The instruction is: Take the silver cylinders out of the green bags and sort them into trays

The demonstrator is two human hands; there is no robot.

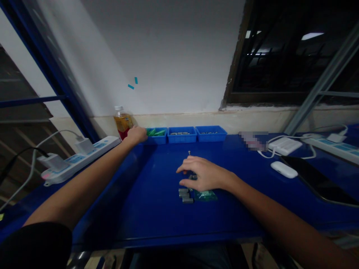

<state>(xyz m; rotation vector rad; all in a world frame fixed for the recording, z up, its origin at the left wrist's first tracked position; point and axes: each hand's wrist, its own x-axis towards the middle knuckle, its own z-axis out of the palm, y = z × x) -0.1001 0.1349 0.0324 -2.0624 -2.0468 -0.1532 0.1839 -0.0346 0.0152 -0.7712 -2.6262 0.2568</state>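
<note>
My left hand is stretched to the back of the table, at the left end of a blue bin of green pieces. Its fingertips are hidden, so what it grips, if anything, does not show. Over the middle of the table, my right hand is open, thumb apart from its bent fingers. Beneath and beside it lie several short metal cylinders and a clear greenish plastic bag, partly covered by the hand. A small screw-like part stands just beyond the fingers.
Two more blue bins hold small metal parts. A drink bottle stands behind my left hand. Power strips lie at both sides. On the right are a white case, a black phone and cables.
</note>
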